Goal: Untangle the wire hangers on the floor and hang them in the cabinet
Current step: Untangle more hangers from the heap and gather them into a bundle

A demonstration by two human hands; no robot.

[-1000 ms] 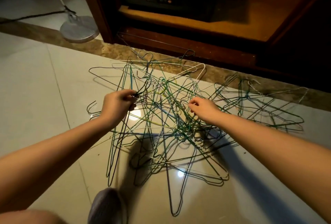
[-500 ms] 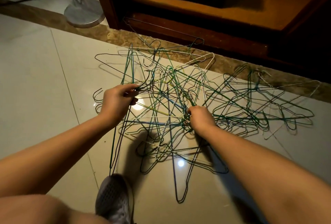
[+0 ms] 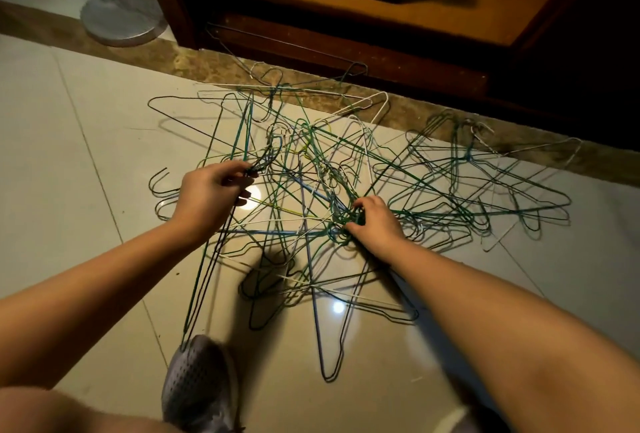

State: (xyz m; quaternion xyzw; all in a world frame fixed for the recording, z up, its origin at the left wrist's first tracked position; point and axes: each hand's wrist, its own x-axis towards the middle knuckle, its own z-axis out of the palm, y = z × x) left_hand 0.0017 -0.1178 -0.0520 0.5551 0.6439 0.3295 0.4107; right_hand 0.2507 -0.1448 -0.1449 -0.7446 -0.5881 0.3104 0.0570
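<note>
Wire hangers (image 3: pixel 304 221) lay tangled on the tile floor (image 3: pixel 69 190), just before the open cabinet (image 3: pixel 346 48); something dark sat on its shelf (image 3: pixel 363 3). Left hand (image 3: pixel 211 193) pinched dark hanger hooks; right hand (image 3: pixel 377 221) gripped the pile's green knot.

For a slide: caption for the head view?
Left hand and right hand grip wires in the tangled hangers on the floor before the cabinet.

You have two hands in view: your left hand (image 3: pixel 211 193) at nine o'clock of the pile, your right hand (image 3: pixel 375 221) near its centre. There is one heap of wire hangers (image 3: pixel 332 169), too knotted to count, plainly over ten. One grey shoe (image 3: pixel 199 384) is at six o'clock, one round lamp base (image 3: pixel 121 17) at eleven, and one cabinet (image 3: pixel 346 41) at twelve.
</note>
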